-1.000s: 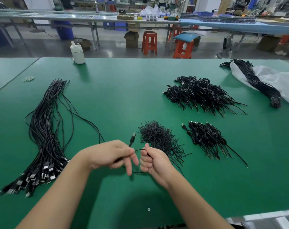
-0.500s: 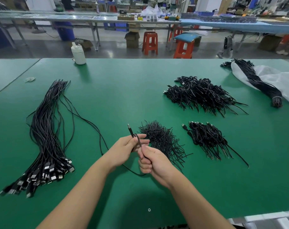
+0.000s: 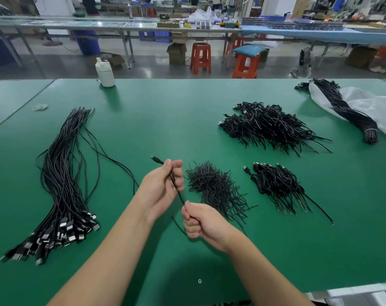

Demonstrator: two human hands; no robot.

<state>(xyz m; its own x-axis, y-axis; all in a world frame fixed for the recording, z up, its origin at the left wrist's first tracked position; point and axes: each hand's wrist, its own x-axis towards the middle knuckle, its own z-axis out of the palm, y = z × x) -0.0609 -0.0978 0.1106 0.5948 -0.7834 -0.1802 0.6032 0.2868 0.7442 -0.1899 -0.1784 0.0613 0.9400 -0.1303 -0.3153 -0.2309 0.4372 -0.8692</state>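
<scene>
Thin black cable, plug end up-left, taut, raised above table

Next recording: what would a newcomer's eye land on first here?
First the two hands at centre foreground: the left hand and the right hand both grip one black cable, held above the green table. On the left lies a long bundle of black cables, its plugs fanned out at the near end. Just right of the hands sits a heap of short black wires.
</scene>
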